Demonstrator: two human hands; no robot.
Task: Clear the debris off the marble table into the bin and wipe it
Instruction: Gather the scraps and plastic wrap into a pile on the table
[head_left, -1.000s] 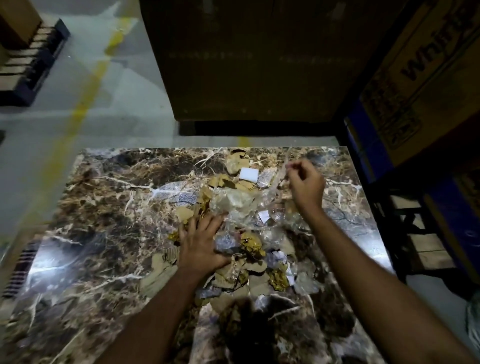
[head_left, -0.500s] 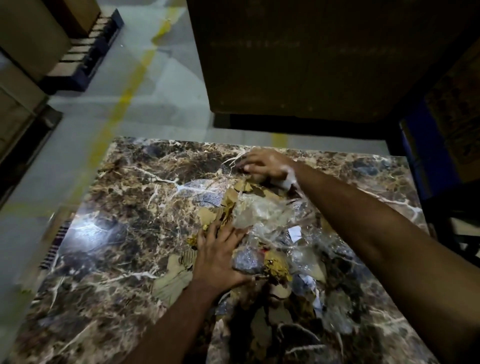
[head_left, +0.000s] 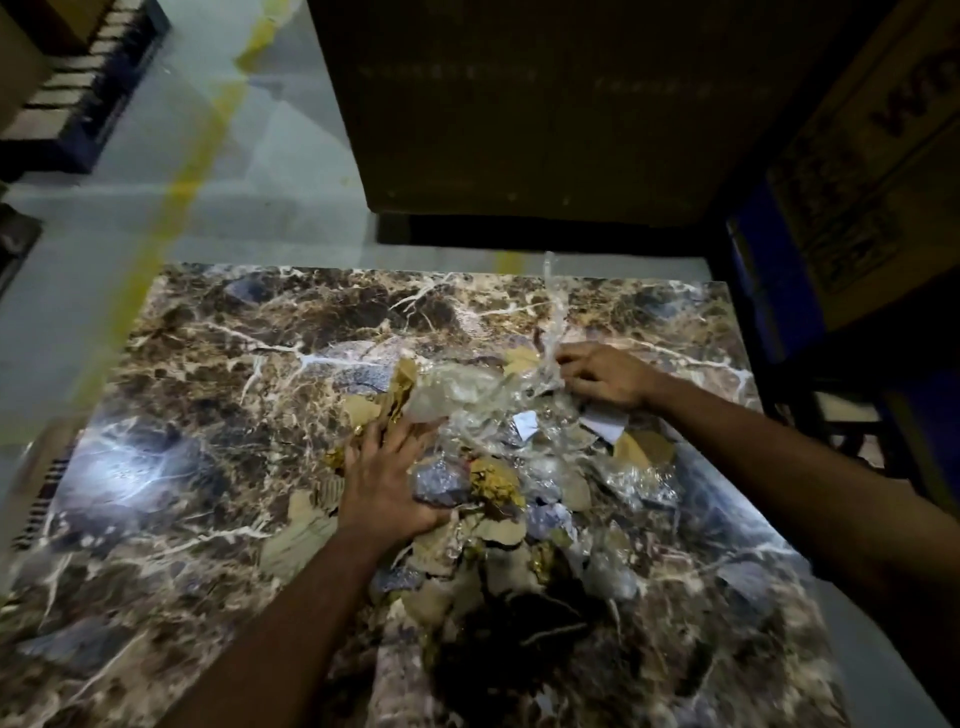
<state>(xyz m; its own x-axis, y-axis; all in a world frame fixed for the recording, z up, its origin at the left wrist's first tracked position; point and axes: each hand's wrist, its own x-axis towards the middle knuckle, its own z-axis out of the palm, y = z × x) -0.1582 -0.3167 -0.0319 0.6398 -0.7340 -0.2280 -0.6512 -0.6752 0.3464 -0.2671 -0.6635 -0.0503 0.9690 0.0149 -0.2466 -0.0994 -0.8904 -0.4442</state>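
Only the head view to go on. The debris (head_left: 498, 467) (torn cardboard bits, clear plastic wrap, paper scraps) sits heaped mid-worktop (head_left: 197, 364). Left hand (head_left: 387, 483) lies flat on the pile's left side, fingers spread wide, looks like it's damming the scraps so they bunch up. Right hand (head_left: 597, 376) curls round a strip of clear plastic (head_left: 551, 306) sticking up at the far edge, probably raking it inward. No bin in sight, so it's gathering first, I'd guess.
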